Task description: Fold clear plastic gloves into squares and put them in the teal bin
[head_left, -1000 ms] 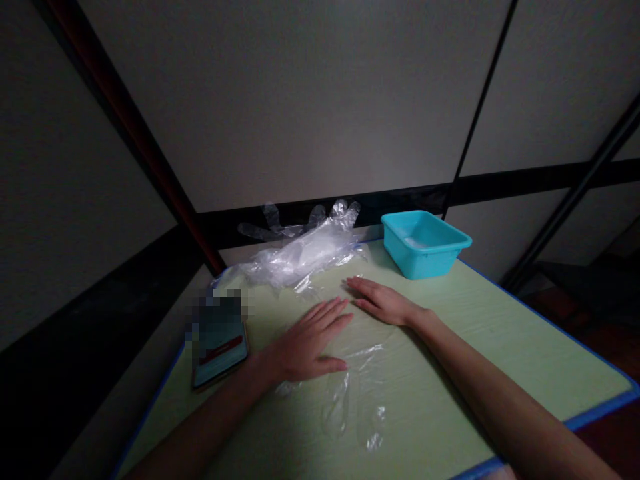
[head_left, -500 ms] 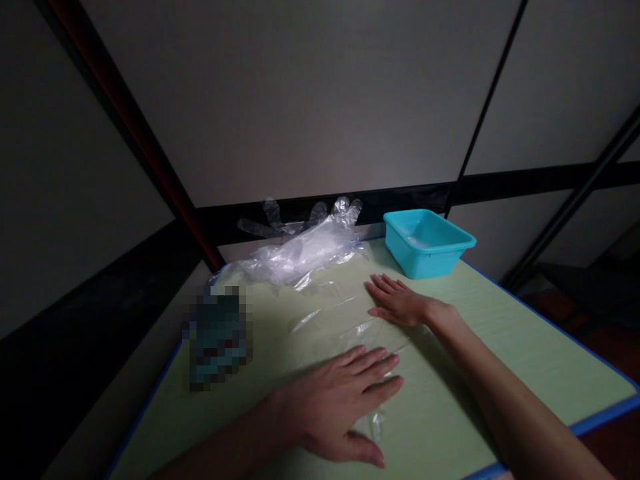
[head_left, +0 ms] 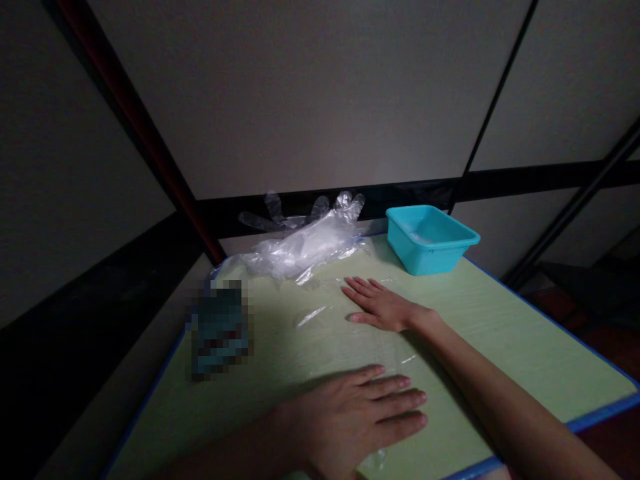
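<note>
A clear plastic glove (head_left: 325, 333) lies spread flat on the pale green table, its outline faint apart from a few shiny creases. My right hand (head_left: 380, 305) rests palm down on its far part, fingers stretched out. Nearer to me, my left hand (head_left: 360, 413) lies flat over the near part with its fingers apart; its thumb is mostly out of sight at the bottom edge. Behind both hands sits a heap of thin clear plastic gloves (head_left: 305, 250), with several glove fingers sticking up against the wall.
A turquoise plastic basin (head_left: 433, 243) stands at the back right of the table (head_left: 520, 347), which has a blue edge. At the left edge is a blurred-out, pixelated dark teal object (head_left: 220, 330). Wall panels (head_left: 320, 100) rise directly behind the table.
My right hand has slid a little left across the plastic. My left hand has shifted right and toward me. The creases under the hands look fewer, and the view has tilted slightly.
</note>
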A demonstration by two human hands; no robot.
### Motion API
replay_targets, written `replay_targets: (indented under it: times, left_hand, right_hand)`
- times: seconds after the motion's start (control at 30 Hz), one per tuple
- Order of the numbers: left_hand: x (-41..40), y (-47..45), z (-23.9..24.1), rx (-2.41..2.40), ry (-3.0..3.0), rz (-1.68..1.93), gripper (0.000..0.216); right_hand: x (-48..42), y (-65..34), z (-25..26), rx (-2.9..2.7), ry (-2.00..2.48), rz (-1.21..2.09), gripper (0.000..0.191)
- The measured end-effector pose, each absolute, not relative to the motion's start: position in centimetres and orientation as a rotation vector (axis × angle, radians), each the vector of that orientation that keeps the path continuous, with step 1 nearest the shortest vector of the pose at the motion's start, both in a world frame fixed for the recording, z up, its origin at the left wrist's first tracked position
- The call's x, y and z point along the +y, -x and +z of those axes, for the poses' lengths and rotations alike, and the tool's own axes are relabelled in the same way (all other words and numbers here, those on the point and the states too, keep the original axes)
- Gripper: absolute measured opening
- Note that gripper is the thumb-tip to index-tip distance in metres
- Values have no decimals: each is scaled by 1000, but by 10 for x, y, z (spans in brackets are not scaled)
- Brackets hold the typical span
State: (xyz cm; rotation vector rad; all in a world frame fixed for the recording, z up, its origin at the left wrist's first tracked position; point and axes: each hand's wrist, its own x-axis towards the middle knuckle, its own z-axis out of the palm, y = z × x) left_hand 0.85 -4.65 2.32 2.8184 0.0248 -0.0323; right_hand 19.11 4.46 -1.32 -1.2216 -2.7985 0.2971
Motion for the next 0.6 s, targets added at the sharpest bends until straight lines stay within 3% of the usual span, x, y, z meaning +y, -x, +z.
replay_targets:
  times: [0.17, 0.4, 0.6]
  left_hand:
    - [-62, -13, 18, -8, -2866, 5, 42]
    - [-72, -17, 1, -103, -2602, 23, 47]
    - [-70, -13, 16, -48, -2347, -54, 47]
  right_hand:
    - [48, -193, -12, -2810, 1197, 286, 71]
    - [49, -193, -13, -2802, 1192, 283, 70]
    - [48, -193, -12, -2811, 1212, 278, 70]
